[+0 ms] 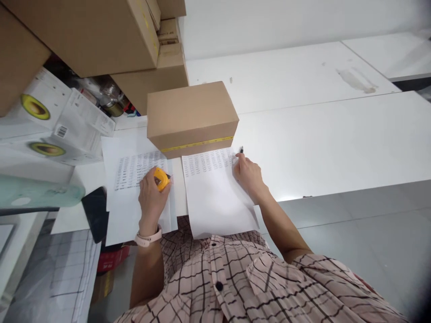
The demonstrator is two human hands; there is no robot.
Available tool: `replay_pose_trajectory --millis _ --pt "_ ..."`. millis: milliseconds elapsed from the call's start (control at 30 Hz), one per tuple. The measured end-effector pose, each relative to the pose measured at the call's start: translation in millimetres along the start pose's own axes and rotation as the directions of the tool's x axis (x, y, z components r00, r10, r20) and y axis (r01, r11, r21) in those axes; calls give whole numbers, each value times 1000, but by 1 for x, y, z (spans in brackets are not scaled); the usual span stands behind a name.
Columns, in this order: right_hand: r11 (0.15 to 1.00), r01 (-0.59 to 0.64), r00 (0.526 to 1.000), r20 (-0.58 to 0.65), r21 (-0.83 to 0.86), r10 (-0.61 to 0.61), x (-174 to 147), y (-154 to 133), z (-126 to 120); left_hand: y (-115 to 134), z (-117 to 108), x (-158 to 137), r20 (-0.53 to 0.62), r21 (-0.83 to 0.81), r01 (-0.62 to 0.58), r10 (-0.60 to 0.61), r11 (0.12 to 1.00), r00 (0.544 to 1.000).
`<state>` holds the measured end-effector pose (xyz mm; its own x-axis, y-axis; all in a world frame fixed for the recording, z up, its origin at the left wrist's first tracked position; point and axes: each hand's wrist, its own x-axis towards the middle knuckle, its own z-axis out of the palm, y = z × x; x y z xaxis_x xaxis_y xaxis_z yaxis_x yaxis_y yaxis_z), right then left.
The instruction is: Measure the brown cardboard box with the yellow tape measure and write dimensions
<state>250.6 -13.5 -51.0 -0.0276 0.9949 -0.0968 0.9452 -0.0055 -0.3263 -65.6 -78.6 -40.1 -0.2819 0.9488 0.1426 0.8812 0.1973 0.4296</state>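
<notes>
Left hand [151, 197] grips tape measure [163, 179]; right hand [249, 176] — two o'clock on sheet [218, 202] — seemingly pinches pen [241, 150]; keep it steady.

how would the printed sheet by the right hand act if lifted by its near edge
The printed sheet would probably flop, since it looks thin and its near end overhangs the table. It's likely light, being paper. It may catch at first, as the right hand rests at its edge.
</notes>
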Motion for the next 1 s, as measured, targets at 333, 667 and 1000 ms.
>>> replay_pose_trajectory --millis 333,667,1000 --pt "770 178 974 -223 612 -47 -10 35 18 38 -31 32 -463 -200 -367 243 908 853" --pt "598 194 976 -214 778 -38 -9 37 27 117 -46 147 -198 58 -670 667 740 718" --pt "665 131 950 -285 735 127 -7 31 20 112 -19 69 -220 15 -640 627 768 747"
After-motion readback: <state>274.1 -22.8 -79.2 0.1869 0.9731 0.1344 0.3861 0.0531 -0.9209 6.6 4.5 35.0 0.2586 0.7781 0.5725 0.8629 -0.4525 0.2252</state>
